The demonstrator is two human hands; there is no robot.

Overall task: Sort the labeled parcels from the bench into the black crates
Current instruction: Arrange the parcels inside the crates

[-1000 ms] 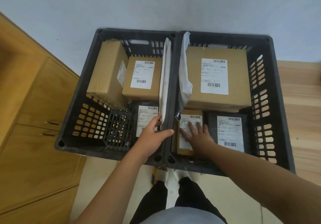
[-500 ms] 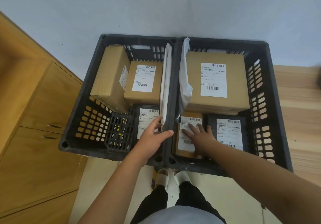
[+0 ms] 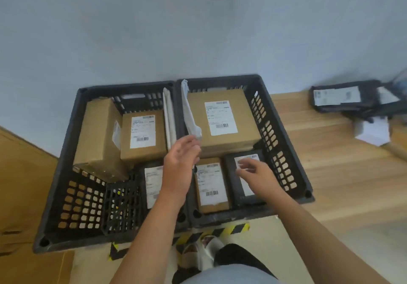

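Left crate point(image 3: 66, 173): boxes far, labeled parcel near. Left hand point(image 3: 181, 164) above the divider, fingers spread, holding nothing. Right crate point(image 3: 284, 151): right hand point(image 3: 255, 171) loosely open, empty, over black parcel point(image 3: 242, 180). Bench parcels point(image 3: 337, 98) far right; suggest reaching there, reading label first

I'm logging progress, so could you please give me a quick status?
Left hand and right hand open, empty, over the crates. Black parcels wait on bench. Nothing blocking.
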